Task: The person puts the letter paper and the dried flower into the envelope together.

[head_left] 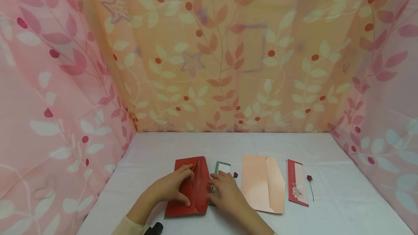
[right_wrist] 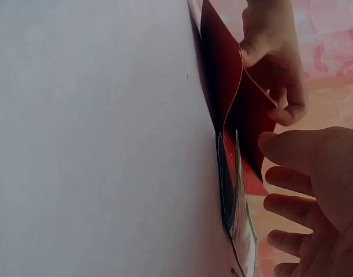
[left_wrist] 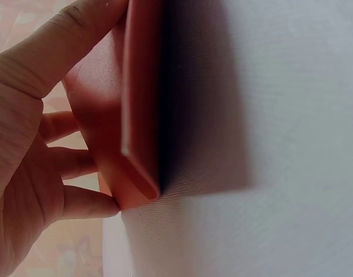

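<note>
The largest thing in front of me is the red rectangular paper envelope (head_left: pixel 201 191), lying on the left with its mouth parted. The left hand (head_left: pixel 170 187) pinches its raised layer, thumb on one side and fingers on the other. I'd guess it is light, fairly smooth and easily creased, best held flat by its edges. Near it lies the pale peach paper envelope (head_left: pixel 258 182), likely just as light.

The right hand (head_left: pixel 225 193), fingers spread and gripping nothing, hovers over the slim green-bordered card with a white panel (head_left: pixel 224 166), which lies just beside the red envelope. The card looks stiffer; I'd take it by its long edges, sparing its face. Farther right is the narrow red card with a white flower (head_left: pixel 298 188); any lettering on it is too small to read, and I see no brand.

Smallest are two dark-red rose ornaments, one beside each card (head_left: pixel 309 178) (head_left: pixel 236 174), probably fragile; lift them by the stem.
</note>
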Tool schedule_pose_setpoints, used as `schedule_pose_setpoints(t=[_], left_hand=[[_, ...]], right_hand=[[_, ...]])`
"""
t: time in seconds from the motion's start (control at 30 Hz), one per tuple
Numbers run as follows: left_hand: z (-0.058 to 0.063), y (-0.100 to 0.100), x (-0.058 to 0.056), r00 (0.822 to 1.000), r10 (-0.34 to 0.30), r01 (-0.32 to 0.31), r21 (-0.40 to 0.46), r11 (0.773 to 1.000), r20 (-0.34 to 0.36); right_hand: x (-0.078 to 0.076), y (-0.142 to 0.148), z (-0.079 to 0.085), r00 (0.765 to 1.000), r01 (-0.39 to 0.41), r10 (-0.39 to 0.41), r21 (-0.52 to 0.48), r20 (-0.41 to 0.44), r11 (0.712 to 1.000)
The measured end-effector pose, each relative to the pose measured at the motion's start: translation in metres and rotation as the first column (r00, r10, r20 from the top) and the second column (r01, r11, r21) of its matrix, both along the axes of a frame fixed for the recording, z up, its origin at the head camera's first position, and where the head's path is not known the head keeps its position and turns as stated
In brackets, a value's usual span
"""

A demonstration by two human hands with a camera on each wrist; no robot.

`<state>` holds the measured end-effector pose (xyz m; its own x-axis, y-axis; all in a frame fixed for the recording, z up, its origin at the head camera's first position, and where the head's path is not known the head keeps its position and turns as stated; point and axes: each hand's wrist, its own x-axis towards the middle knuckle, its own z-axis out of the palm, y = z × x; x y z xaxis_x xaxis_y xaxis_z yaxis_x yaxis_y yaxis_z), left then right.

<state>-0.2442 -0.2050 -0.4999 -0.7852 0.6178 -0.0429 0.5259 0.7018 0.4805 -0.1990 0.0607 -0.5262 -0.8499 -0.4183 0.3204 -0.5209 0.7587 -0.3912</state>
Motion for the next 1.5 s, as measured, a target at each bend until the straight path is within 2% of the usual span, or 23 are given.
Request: schedule_pose_setpoints(t=[0.13,0.33,0.53,0.77,1.17,1.3,1.5], left_hand=[[0.001,-0.001,-0.001,1.0,0.009,-0.009,0.003,1.0,0.019],[0.005,0.0,0.0,0.999,0.009,-0.01,0.026,1.0,0.039],[0.006,0.001,0.001,0.999,0.018,-0.02,0.024,1.0,0.046],[0.005,0.001,0.002,0.999,0.017,-0.018,0.026,1.0,0.04],[0.005,0.003,0.005,0.998,0.025,-0.027,0.023,0.999,0.058],[0.005,0.005,0.005,0.997,0.027,-0.029,0.021,0.999,0.071],[0.003,0.005,0.003,0.998,0.036,-0.036,-0.005,0.999,0.06]], right_hand=[[-0.003,0.007,0.0,0.997,0.059,-0.06,-0.025,-0.042,0.998],[0.001,0.017,0.006,0.981,0.19,-0.191,-0.019,-0.031,0.982],[0.0,0.027,0.01,0.963,0.27,-0.27,0.005,-0.001,0.963],[-0.003,0.034,0.005,0.943,0.323,-0.326,0.05,0.07,0.945],[-0.009,0.033,-0.01,0.904,0.422,-0.427,0.118,0.023,0.899],[-0.008,0.032,-0.008,0.896,0.438,-0.444,0.113,0.034,0.892],[-0.008,0.032,0.0,0.889,0.438,-0.444,0.07,0.113,0.896]])
